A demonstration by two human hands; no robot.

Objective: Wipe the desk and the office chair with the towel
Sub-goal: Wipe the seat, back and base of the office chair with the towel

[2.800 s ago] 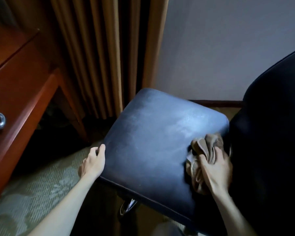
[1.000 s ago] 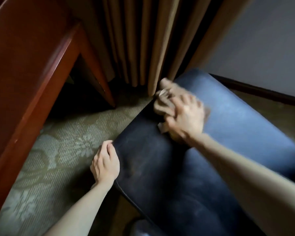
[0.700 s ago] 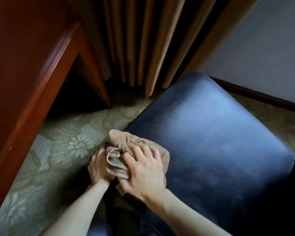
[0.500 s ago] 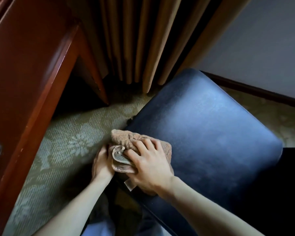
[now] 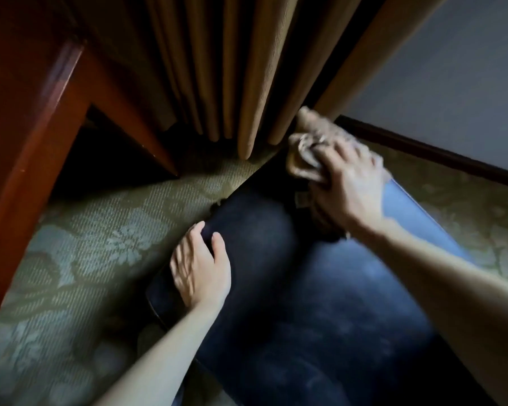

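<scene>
Head view: the right hand [image 5: 349,186] grips the bunched towel [image 5: 305,153] with curled fingers at the far corner of the chair seat [image 5: 305,303], beside the curtain [image 5: 247,68]. The left hand [image 5: 200,268] rests flat, fingers loosely spread, on the seat's left edge. The table [image 5: 27,142] stands left.

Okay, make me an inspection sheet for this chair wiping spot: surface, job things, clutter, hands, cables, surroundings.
Surface: dark blue chair seat, matte with faint pale smudges.
Job's things: tan towel, bunched at the seat's far corner; wooden desk at left, only its side and leg in view.
Clutter: nothing seen.
Hands: right hand grips the towel, blurred; left hand rests on the seat's near left edge, fingers relaxed.
Cables: nothing seen.
Surroundings: patterned carpet under the chair; tan curtain behind; pale wall with a dark baseboard.
</scene>
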